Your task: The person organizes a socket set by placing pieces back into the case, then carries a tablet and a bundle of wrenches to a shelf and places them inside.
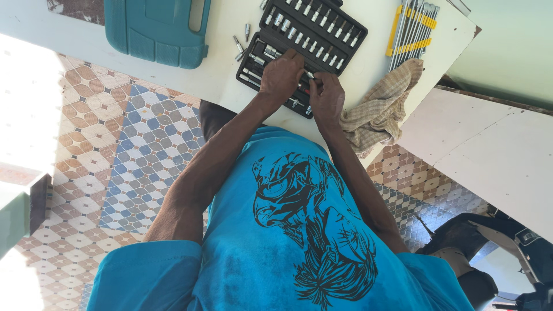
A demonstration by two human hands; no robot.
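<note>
On white laminate table (368, 69), black moulded plastic socket tray (305, 43) w/ rows of shiny steel bits. Left hand (280, 76) lies flat on tray, fingers bent over sockets; right hand (326, 99) pinches small steel bit (310, 75) at tray's edge. Beige checked cloth (380, 109) crumpled beside; teal plastic case (156, 29) apart; patterned tile floor (115, 155) below.
</note>
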